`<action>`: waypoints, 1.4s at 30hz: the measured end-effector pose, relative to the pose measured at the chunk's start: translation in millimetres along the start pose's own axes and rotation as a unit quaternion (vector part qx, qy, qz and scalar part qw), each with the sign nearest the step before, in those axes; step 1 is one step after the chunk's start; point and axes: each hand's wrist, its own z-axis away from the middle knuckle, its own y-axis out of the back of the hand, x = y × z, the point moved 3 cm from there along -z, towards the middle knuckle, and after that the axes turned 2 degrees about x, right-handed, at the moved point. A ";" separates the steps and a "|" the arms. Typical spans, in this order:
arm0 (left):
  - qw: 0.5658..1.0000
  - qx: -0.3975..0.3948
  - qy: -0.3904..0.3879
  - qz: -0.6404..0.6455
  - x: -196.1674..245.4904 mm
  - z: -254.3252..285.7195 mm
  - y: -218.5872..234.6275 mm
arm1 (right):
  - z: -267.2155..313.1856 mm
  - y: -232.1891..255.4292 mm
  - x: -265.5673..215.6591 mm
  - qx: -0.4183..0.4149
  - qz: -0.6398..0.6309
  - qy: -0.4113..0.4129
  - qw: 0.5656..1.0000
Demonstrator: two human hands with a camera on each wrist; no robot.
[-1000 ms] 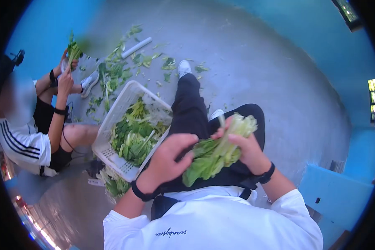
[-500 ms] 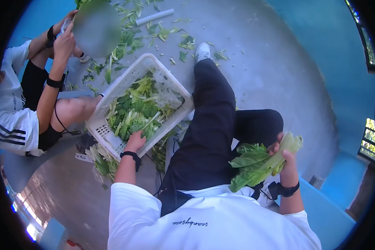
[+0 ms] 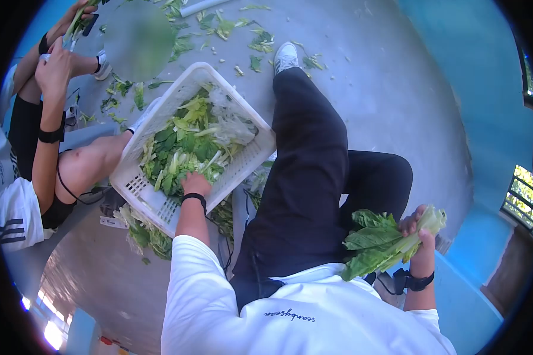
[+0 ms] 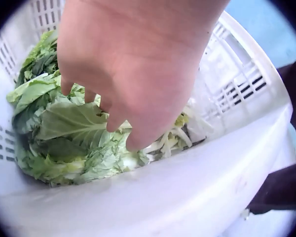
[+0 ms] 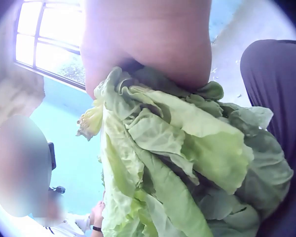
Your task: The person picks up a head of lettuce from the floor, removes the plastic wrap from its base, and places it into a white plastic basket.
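Note:
My left hand (image 3: 196,184) reaches over the near side of a white plastic crate (image 3: 256,158). In the left wrist view the hand (image 4: 133,69) has its fingers pointing down, slightly spread, at the loose leafy greens (image 4: 69,123) inside; the fingertips are partly hidden among them. My right hand (image 3: 423,251) grips a leafy bunch (image 3: 376,239) by its pale stem end, beside my bent knee. The right wrist view shows its leaves (image 5: 177,148) hanging from the hand (image 5: 148,44), whose fingers are mostly hidden there.
Another person (image 3: 89,160) sits at the left, working on greens with both hands. Leaf scraps (image 3: 260,41) lie on the floor beyond the crate, near my shoe (image 3: 286,58). More greens (image 3: 160,242) lie beside the crate's near side. Clear plastic (image 3: 234,121) lies inside it.
My left hand has moved from near the bunch to the greens in the crate. My right hand has carried the bunch to the right. The head view has shifted.

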 end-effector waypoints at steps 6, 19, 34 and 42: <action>0.942 0.205 -0.037 0.265 -11.6 28.2 18.2 | -3.9 -9.2 10.4 -0.042 -0.030 0.001 0.999; 0.925 0.262 0.016 0.274 -58.5 90.2 24.7 | 34.0 7.7 19.6 -0.099 -0.071 0.041 0.992; 0.763 0.177 -0.225 0.579 45.5 234.0 136.9 | 23.9 2.7 24.8 -0.223 -0.204 0.004 0.953; 0.700 -0.018 -0.420 0.577 191.8 388.5 198.2 | 16.5 -55.4 14.9 -0.351 -0.176 0.051 0.918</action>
